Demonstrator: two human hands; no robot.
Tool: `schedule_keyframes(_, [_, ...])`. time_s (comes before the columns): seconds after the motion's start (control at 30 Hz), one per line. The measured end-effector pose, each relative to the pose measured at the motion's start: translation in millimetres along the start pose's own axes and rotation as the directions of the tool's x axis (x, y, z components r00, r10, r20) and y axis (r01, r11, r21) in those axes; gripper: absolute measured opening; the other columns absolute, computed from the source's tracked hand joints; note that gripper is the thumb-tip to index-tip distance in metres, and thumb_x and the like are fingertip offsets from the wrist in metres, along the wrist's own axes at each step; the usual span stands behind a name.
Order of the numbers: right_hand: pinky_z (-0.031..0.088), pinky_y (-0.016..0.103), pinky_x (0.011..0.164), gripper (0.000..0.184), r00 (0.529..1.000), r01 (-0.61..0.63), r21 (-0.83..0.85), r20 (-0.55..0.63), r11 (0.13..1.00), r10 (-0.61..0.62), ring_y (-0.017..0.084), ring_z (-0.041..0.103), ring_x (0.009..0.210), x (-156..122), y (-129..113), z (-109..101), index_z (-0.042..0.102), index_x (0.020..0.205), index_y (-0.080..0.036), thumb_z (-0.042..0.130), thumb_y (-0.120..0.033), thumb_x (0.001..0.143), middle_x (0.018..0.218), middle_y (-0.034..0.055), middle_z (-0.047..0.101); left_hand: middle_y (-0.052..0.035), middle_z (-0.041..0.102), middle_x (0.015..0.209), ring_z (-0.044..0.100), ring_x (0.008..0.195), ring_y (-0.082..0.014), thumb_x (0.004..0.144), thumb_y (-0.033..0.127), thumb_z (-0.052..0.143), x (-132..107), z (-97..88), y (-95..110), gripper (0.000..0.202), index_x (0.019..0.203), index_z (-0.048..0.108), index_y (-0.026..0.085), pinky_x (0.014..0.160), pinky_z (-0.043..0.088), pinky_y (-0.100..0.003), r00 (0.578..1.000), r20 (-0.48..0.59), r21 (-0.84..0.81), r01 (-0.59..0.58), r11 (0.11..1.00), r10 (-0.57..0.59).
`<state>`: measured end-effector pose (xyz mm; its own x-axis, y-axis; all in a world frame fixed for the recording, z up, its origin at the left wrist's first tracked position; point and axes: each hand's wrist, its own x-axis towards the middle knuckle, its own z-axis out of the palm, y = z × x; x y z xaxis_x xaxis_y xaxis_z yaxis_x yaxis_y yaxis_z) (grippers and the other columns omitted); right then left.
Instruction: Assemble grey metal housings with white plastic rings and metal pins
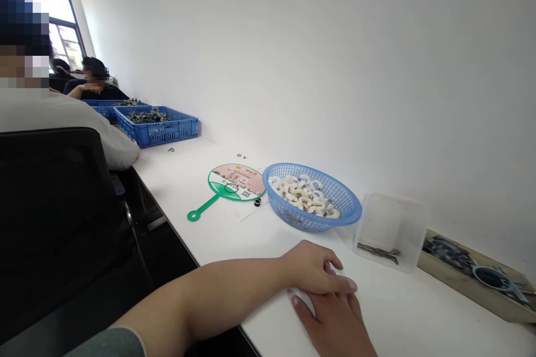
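Hands: left hand [312,268] lying over right hand [335,323], together; any grip cannot be told.
Basket: blue plastic basket [352,201] holding heaped white rings [304,195].

The only view is worn on the person's head, looking forward and down along the white desk [176,189], with the wall [314,56] rising on the right. The person's hands [322,276] sit close at the bottom edge, while a window [62,28] lies far off at left.

two blue plastic crates [156,131], one mesh basket [312,196], one clear tub [389,231], one hand fan [230,183], two hands [314,269]
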<state>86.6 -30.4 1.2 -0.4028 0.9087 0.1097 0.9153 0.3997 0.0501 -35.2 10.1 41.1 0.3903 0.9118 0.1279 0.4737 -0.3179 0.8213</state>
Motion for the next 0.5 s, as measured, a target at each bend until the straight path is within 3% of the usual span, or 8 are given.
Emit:
schedule_keyframes(0.23, [0.019,0.053,0.105,0.052,0.999,-0.004,0.023,0.039,1.000,0.003,0.036,0.026,0.133,0.3,1.2,1.0,0.052,0.129,-0.030,0.035,-0.050,0.084,0.137,0.0049,0.047,-0.0012,0.067,0.088,0.061,0.079,-0.0171,0.068,0.056,0.061,0.5,0.4,-1.3,0.050,0.105,0.064,0.022,0.078,0.050,-0.030,0.999,-0.014,-0.020,0.037,0.999,-0.037])
schedule_keyframes(0.4, [0.020,0.057,0.103,0.048,0.996,-0.014,0.049,0.087,0.999,0.009,0.035,0.026,0.134,-1.1,-0.6,-2.2,0.053,0.126,-0.034,0.035,-0.051,0.084,0.140,0.0047,0.043,-0.0005,0.066,0.084,0.060,0.073,-0.0160,0.063,0.057,0.067,5.6,2.7,-6.1,0.053,0.102,0.064,0.022,0.072,0.051,-0.028,0.987,-0.075,-0.050,0.139,0.989,-0.143])
schedule_keyframes(0.5, [0.022,0.057,0.103,0.046,0.999,-0.019,0.045,0.046,0.999,0.017,0.033,0.024,0.135,-3.2,-4.8,-5.4,0.053,0.125,-0.033,0.035,-0.047,0.085,0.141,0.0044,0.041,-0.0004,0.066,0.083,0.060,0.073,-0.0157,0.061,0.054,0.069,8.8,3.4,-9.2,0.052,0.101,0.063,0.021,0.071,0.051,-0.027,0.976,-0.114,-0.072,0.177,0.982,-0.185])
